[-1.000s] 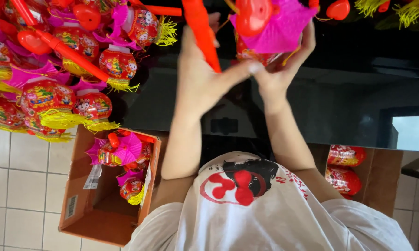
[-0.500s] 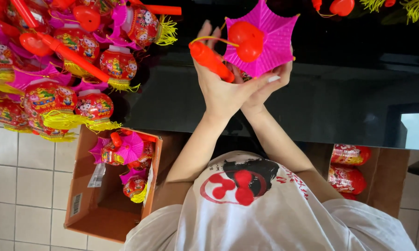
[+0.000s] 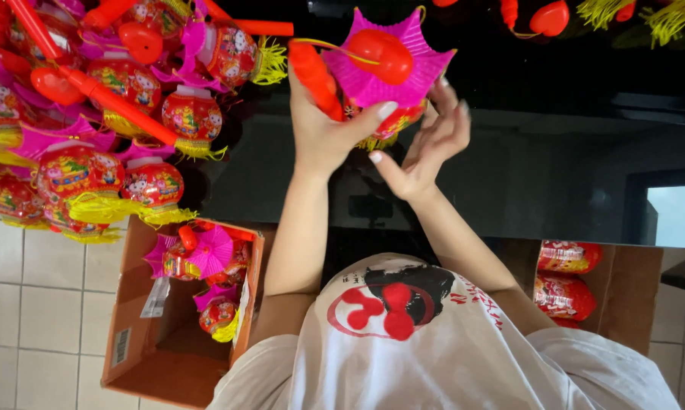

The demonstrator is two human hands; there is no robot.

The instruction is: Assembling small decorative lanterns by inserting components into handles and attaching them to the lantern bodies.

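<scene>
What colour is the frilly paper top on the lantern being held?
Bright pink frilly paper top, seen in the head view.

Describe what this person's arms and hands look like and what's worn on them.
Both forearms are bare, with no watch, bracelet or gloves in sight. The left hand and right hand have fairly long nails with a pale, whitish finish. No rings can be made out. Short white sleeves of a T-shirt end above the elbows; the shirt carries a red and black print.

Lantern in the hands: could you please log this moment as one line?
left hand: grips pink lantern and red handle | right hand: open, beside lantern's base | cardboard box: left, holds lanterns
</scene>
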